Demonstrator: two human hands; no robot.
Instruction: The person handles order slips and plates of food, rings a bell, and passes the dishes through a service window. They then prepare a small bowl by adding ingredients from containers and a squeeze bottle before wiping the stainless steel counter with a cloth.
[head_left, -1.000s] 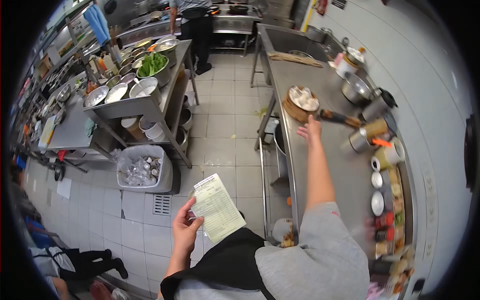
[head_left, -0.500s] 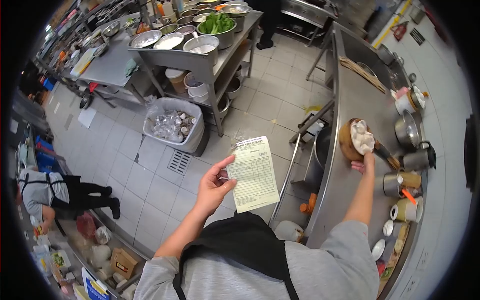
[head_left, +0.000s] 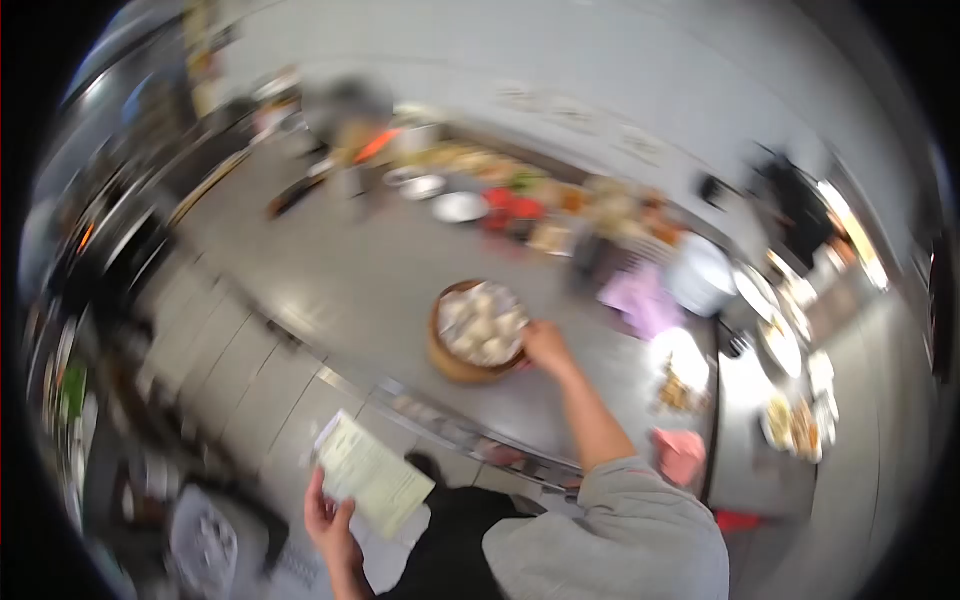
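Note:
A round wooden steamer basket point(head_left: 452, 366) stands over the metal counter point(head_left: 330, 240), with white buns point(head_left: 485, 325) inside on a pale lining. My right hand point(head_left: 545, 347) is closed on the basket's right rim; its fingertips are partly hidden. Low on the left, my left hand point(head_left: 335, 520) pinches a pale green printed order slip point(head_left: 375, 475) by its left edge, over the floor beside the counter. Motion blur hides the print on the slip.
White bowls point(head_left: 460, 207), red containers point(head_left: 512, 208) and food tubs line the wall side. A purple cloth point(head_left: 643, 298) and a pink cloth point(head_left: 680, 455) lie right. Plates of food point(head_left: 782, 345) stand far right. A lined bin point(head_left: 203, 540) is lower left.
The view has swung right along the counter. The basket, held in my right hand, is now nearer the middle of the view. My left hand and the slip appear lower and farther left.

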